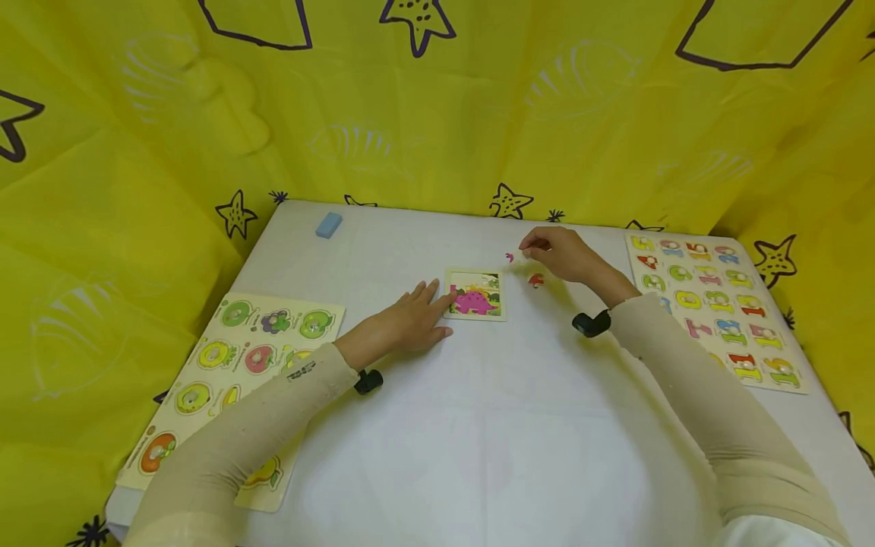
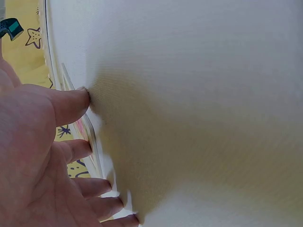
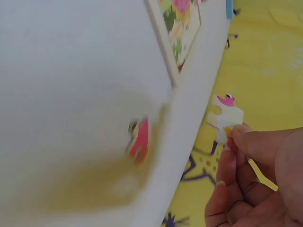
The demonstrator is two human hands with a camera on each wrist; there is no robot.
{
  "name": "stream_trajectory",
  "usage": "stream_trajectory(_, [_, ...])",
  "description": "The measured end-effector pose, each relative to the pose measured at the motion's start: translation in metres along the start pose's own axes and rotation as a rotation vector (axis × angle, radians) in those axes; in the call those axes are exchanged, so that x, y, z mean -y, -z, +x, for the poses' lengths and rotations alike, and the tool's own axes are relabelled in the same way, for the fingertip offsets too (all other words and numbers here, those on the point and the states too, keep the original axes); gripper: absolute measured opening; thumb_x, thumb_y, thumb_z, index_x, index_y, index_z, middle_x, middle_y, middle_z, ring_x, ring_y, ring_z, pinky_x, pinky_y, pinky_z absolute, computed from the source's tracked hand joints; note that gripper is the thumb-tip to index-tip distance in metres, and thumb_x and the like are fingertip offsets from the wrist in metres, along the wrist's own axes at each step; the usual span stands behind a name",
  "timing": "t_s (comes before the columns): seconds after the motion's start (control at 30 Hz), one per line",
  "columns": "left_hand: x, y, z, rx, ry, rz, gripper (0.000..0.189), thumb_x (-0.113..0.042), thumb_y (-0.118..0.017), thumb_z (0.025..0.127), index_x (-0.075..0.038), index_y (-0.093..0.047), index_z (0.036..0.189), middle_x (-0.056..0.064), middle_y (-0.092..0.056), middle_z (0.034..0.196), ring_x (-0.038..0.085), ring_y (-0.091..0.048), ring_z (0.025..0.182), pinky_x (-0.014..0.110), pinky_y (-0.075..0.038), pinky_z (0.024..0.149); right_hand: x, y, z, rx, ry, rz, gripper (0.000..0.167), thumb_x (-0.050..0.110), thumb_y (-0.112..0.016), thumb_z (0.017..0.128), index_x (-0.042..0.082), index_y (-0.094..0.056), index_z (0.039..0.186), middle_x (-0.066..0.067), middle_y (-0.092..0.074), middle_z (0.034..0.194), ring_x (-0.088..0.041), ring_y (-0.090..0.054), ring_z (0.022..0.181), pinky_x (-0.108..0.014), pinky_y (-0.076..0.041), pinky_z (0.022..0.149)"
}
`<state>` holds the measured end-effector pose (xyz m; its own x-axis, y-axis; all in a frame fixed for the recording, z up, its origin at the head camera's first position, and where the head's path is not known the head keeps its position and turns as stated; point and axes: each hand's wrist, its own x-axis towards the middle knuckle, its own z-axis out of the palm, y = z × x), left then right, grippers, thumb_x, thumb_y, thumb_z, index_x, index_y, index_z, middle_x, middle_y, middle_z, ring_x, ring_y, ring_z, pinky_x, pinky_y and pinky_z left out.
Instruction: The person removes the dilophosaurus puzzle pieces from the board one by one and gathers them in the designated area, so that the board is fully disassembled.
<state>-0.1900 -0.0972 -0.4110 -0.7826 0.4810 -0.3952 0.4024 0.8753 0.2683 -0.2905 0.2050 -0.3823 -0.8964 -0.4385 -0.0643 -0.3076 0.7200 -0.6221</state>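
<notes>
A small square jigsaw puzzle [image 1: 476, 304] with a pink dinosaur lies on the white table. My left hand [image 1: 412, 317] rests flat beside it, fingers spread, the index fingertip on its left edge. Above the table, right of the puzzle, my right hand [image 1: 559, 253] pinches a puzzle piece [image 3: 228, 116] between thumb and index finger. That piece is pale with a pink patch and a bit of orange. Below the right hand a loose red puzzle piece [image 1: 536, 281] lies on the table, blurred in the right wrist view.
On the left, partly under the left forearm, lies a fruit peg board [image 1: 276, 365]. A number peg board [image 1: 718, 308] lies on the right, near the right sleeve. Toward the back left sits a blue block [image 1: 329, 225]. Yellow patterned cloth [image 1: 437, 114] hangs behind the table.
</notes>
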Motion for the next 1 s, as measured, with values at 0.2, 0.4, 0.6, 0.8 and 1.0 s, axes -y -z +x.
stream_trajectory(0.2, [0.000,-0.001,0.001,0.003,0.005,0.003,0.073,-0.048,-0.048,0.111,-0.019,-0.018,0.171,0.021,-0.005,0.177,0.042,-0.006,0.163,0.057,-0.015,0.131,-0.025,0.028,-0.020,0.048,-0.054,-0.055,0.022,0.011,-0.058,0.109,-0.005,-0.068,0.121,-0.023,-0.069,0.120,-0.036,-0.061,0.108,-0.051,-0.050,0.097])
stream_trajectory(0.4, [-0.001,0.000,0.001,0.007,0.014,0.002,0.073,-0.047,-0.049,0.111,-0.019,-0.018,0.171,0.021,-0.005,0.177,0.042,-0.007,0.163,0.057,-0.015,0.131,-0.046,0.046,-0.036,0.119,-0.091,-0.074,0.024,0.011,-0.057,0.109,-0.007,-0.067,0.121,-0.026,-0.068,0.122,-0.037,-0.060,0.107,-0.051,-0.050,0.096])
stream_trajectory(0.6, [0.000,0.000,0.001,0.003,0.011,0.009,0.073,-0.047,-0.048,0.111,-0.018,-0.018,0.171,0.021,-0.006,0.177,0.042,-0.007,0.163,0.057,-0.016,0.130,-0.059,0.052,-0.042,0.195,-0.133,-0.049,0.025,0.012,-0.057,0.109,-0.006,-0.066,0.123,-0.024,-0.068,0.122,-0.035,-0.058,0.108,-0.052,-0.048,0.098])
stream_trajectory(0.8, [0.000,0.000,0.000,0.009,0.008,0.008,0.073,-0.047,-0.048,0.111,-0.018,-0.017,0.171,0.021,-0.005,0.177,0.042,-0.006,0.163,0.058,-0.015,0.130,-0.063,0.051,-0.042,0.246,-0.128,-0.044,0.025,0.012,-0.058,0.108,-0.006,-0.068,0.123,-0.021,-0.069,0.119,-0.029,-0.055,0.104,-0.046,-0.047,0.095])
stream_trajectory(1.0, [-0.002,0.001,-0.001,0.012,0.011,0.003,0.073,-0.047,-0.048,0.111,-0.019,-0.017,0.171,0.020,-0.004,0.177,0.041,-0.005,0.163,0.057,-0.014,0.131,-0.068,0.042,-0.038,0.225,-0.125,-0.087,0.021,0.009,-0.059,0.106,-0.006,-0.068,0.118,-0.021,-0.069,0.114,-0.030,-0.055,0.100,-0.043,-0.047,0.089])
